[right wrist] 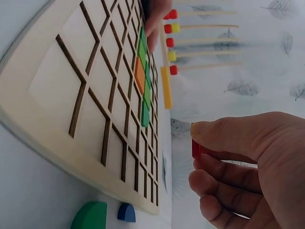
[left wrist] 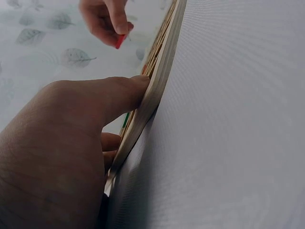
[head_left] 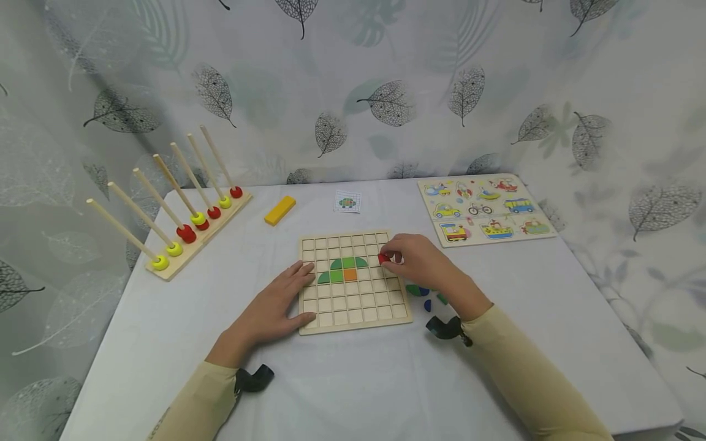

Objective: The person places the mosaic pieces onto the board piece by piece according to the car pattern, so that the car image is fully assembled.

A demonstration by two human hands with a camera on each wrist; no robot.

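A wooden grid board (head_left: pixel 358 327) lies flat on the table. Inside its cells sit light green squares (head_left: pixel 348 263), dark green rounded pieces (head_left: pixel 361 263) and an orange square (head_left: pixel 350 275). My left hand (head_left: pixel 276 306) rests along the board's left edge, thumb on the frame near the front corner and fingers extended. Over the board's right side, my right hand (head_left: pixel 421 260) pinches a small red block (right wrist: pixel 196 149) between thumb and forefinger, raised above the cells. Loose green (right wrist: pixel 90 217) and blue (right wrist: pixel 127 213) pieces lie by the board's right edge, partly hidden under the right forearm.
Behind the board lie a yellow block (head_left: pixel 280 211) and a small picture card (head_left: pixel 347 201). A peg stand (head_left: pixel 206 236) with red and yellow beads is at the back left. The vehicle puzzle board (head_left: pixel 485 211) occupies the back right, near a patterned curtain (head_left: pixel 353 73).
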